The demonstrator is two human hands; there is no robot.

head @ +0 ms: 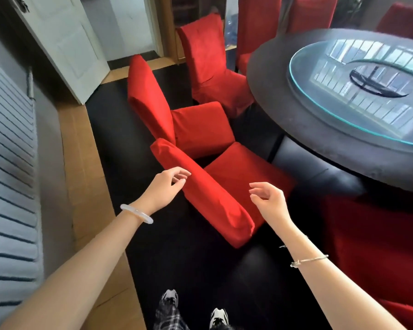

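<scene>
Reaching over the nearest red-covered chair (215, 203), the two grips are seen in the middle of the frame, one on each side of its backrest. The backrest is shown as a slanting band running from the centre towards the lower right, and the seat is spread just above and right of it. The left grip (166, 188) is placed at the backrest's left edge, and the right grip (270, 198) is held over the seat, just right of the backrest.

A second red chair (200, 129) is set directly beyond the first, their covers touching or nearly so, and a third red chair (212, 67) is stood further up the frame. The right side is taken up by a round dark desk (284, 96) bearing a glass turntable (324, 108), with its rim close to the nearest chair's seat. A white door (65, 44) is seen at upper left and a striped cushion (10, 163) along the left edge.

Both grips are kept loosely open, with fingers lightly curved and nothing held. The left grip's thumb and forefinger are drawn near each other at the fabric's edge; whether the cover is touched cannot be told. A white bangle (136, 213) is worn on the left wrist.
</scene>
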